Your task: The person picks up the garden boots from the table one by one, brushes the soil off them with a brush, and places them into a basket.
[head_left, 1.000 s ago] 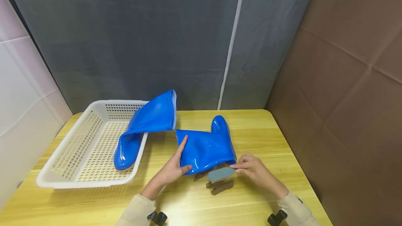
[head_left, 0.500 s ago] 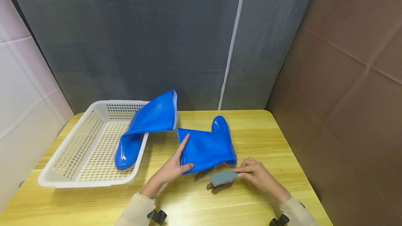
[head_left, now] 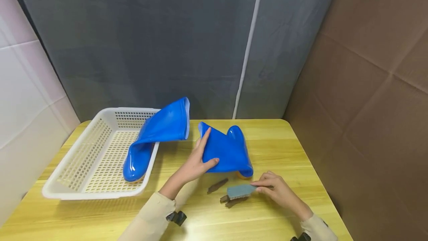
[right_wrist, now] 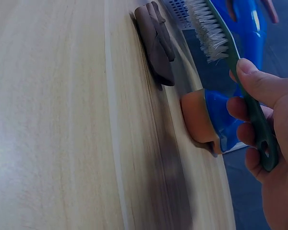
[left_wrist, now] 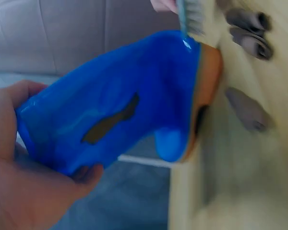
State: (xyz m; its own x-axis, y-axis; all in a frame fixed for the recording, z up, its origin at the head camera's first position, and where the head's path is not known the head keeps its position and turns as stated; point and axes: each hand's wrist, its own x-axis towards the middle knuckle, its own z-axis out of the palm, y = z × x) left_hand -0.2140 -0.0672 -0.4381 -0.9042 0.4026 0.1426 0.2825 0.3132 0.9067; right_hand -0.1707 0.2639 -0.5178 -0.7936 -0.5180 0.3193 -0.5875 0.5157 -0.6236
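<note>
In the head view my left hand (head_left: pixel 195 164) grips the shaft of a blue rubber boot (head_left: pixel 229 155) near its opening, thumb on the near side. The boot is tilted, its toe pointing away. The left wrist view shows a brown patch (left_wrist: pixel 110 122) on the shaft and an orange sole (left_wrist: pixel 210 74) by the table. My right hand (head_left: pixel 275 190) holds a grey-green scrub brush (head_left: pixel 239 191) by its handle, bristles downward. The brush is just in front of the boot's heel, above brown clumps (head_left: pixel 217 185) on the table.
A white plastic basket (head_left: pixel 50 187) stands on the left of the wooden table (head_left: pixel 274 137). A second blue boot (head_left: pixel 165 122) leans in it, its shaft over the right rim. A grey curtain (head_left: pixel 150 40) hangs behind, and a brown one (head_left: pixel 374 96) on the right.
My left hand has moved up and to the right, tilting the boot's shaft and uncovering more of a brown clump. The right hand with the brush has shifted slightly right and nearer me.
</note>
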